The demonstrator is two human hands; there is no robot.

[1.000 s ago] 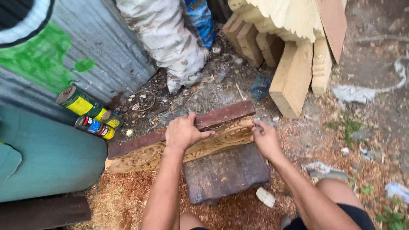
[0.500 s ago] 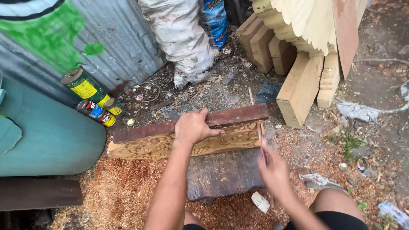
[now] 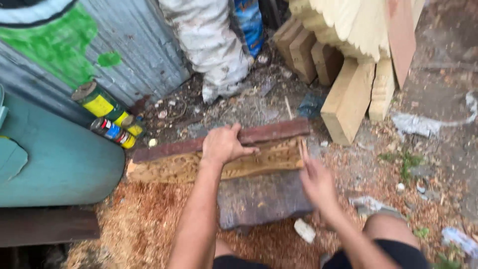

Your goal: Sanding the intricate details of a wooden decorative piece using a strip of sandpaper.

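left hand (image 3: 222, 145) flat, pressing carved plank (image 3: 179, 168) | long axis left-right | right hand (image 3: 317, 183) blurred at its right end, grip unclear

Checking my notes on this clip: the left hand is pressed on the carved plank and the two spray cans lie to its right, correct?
Not quite. The left hand does press on the carved plank, but the head view shows the two spray cans to its left, beside the teal barrel.

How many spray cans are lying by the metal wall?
2. A larger yellow can leans against the corrugated wall, and a smaller multicoloured can lies just below it, beside the teal drum. More could be hidden behind the drum.
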